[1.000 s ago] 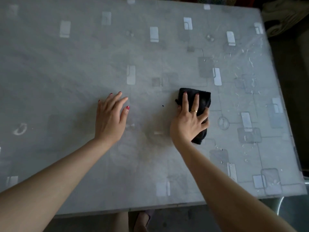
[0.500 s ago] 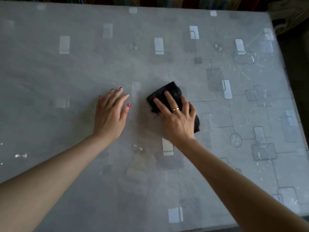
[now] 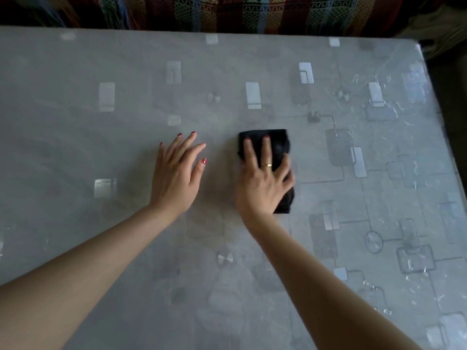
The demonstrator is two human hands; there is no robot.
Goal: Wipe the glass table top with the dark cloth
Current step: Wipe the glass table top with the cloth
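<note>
Two bare forearms are reaching in from the near edge, both angling toward the middle of the glass table top [image 3: 75,152]. The left hand [image 3: 178,173] is lying palm down, fingers spread and apart, gripping nothing, just bracing flat on the glass a little left of centre. Red polish is showing on the nails. Just beside it, to the right, the right hand [image 3: 264,184] is pressing down flat on the dark cloth [image 3: 279,147], fingers splayed across it rather than curled around it, thumb out to the right edge of the fabric. A gold ring [image 3: 266,165] is glinting on one finger.

The cloth is black, soft-looking, folded into a rough upright rectangle, its far end poking out past the fingertips and a near corner sticking out below the palm. It is sitting close to the centre of the top, well apart from every edge.

The surface itself is looking grey and glossy, patterned with pale rectangles, thin lines, rounded squares and a circle; the pattern is crisper toward the right edge, where small bright flecks and streaks are scattered. The left half is appearing hazier, with faint curved smears.

Beyond the far edge, a striped patterned fabric [image 3: 227,11] in red, green and blue is running across, and the far right corner is rounding off against darkness.
</note>
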